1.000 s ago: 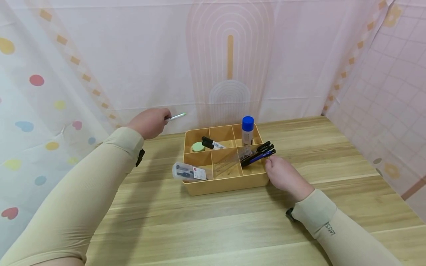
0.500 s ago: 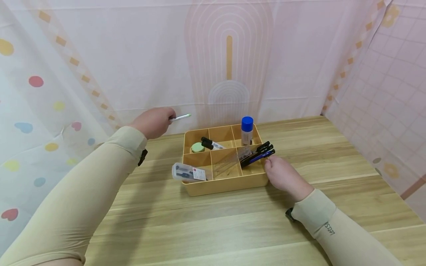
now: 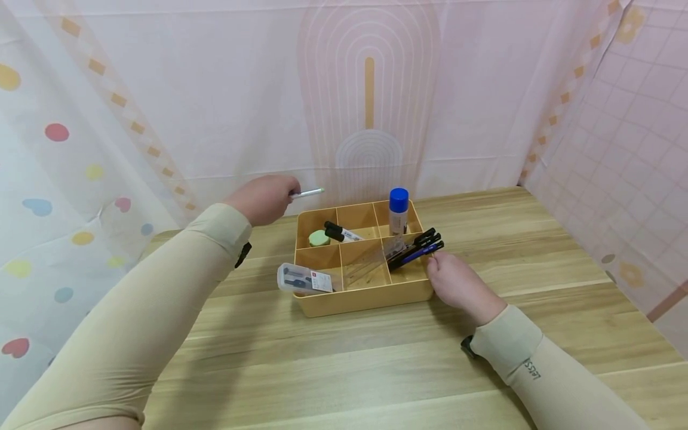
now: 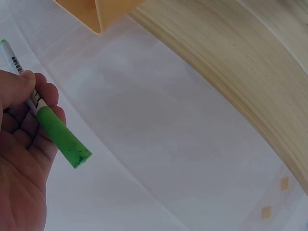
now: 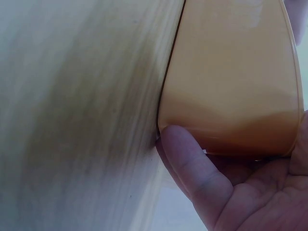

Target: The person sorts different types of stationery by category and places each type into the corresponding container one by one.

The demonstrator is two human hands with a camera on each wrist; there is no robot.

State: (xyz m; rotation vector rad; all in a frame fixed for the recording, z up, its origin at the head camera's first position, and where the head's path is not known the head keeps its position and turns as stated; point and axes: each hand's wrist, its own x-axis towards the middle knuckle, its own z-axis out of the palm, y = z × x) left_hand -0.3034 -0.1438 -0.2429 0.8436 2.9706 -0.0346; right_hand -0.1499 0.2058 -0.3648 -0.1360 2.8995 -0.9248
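Note:
My left hand [image 3: 266,200] pinches a slim white marker [image 3: 307,193] with green ends, lifted behind the left rear corner of a yellow compartment organizer [image 3: 371,300]. In the left wrist view its green cap [image 4: 63,137] points away from the thumb, and the white barrel [image 4: 14,60] runs between thumb and fingers. My right hand [image 3: 459,282] grips the organizer's right front corner. Close up in the right wrist view, thumb and fingers [image 5: 190,161] wrap that corner of the smooth wall [image 5: 236,72], down at the table.
The organizer holds a blue-capped glue stick [image 3: 399,206], several black and blue pens [image 3: 416,254], black-capped markers [image 3: 346,233], a round pale green item [image 3: 319,238], a clear ruler [image 3: 368,266] and a clear compass case [image 3: 306,279] jutting over the left edge. A patterned cloth [image 3: 258,89] hangs behind the table.
My left hand has moved steadily to the right with the marker, closer to the organizer's rear edge. The right hand and the organizer have stayed in place.

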